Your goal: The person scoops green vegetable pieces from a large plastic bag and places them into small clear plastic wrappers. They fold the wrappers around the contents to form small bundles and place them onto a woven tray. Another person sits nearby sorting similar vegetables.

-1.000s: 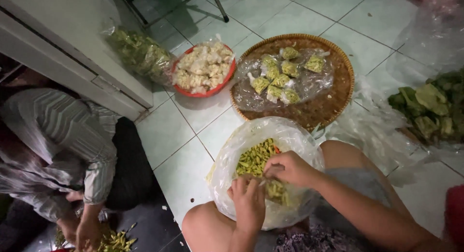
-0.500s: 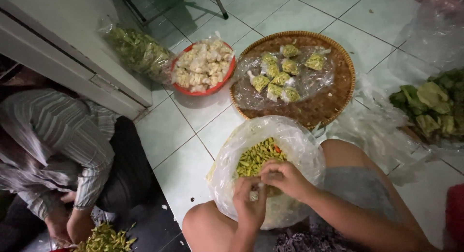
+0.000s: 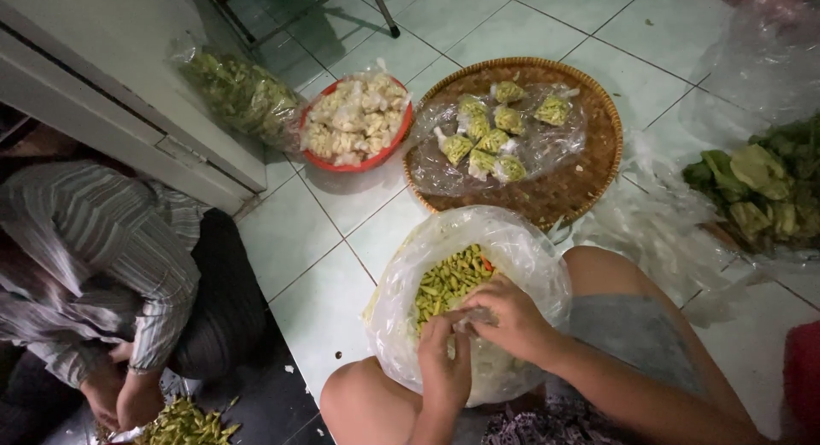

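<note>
A large clear plastic bag (image 3: 521, 248) full of small green chillies (image 3: 448, 278) rests between my knees. My left hand (image 3: 442, 360) and my right hand (image 3: 508, 317) meet over its near side. Together they pinch a small clear plastic pouch (image 3: 471, 317) between the fingers. What is inside the pouch is hidden by my fingers.
A round woven tray (image 3: 581, 180) holds several small filled packets (image 3: 491, 142). Beside it are a red bowl (image 3: 342, 163) of pale pieces, a bag of greens (image 3: 239, 90), and leafy vegetables (image 3: 760, 189) at right. A person in a striped shirt (image 3: 94, 257) sits left, hands over chillies (image 3: 184, 424).
My hands have drawn closer together over the bag and now hold the small pouch between them. The person at left has lowered both hands toward the pile of chillies.
</note>
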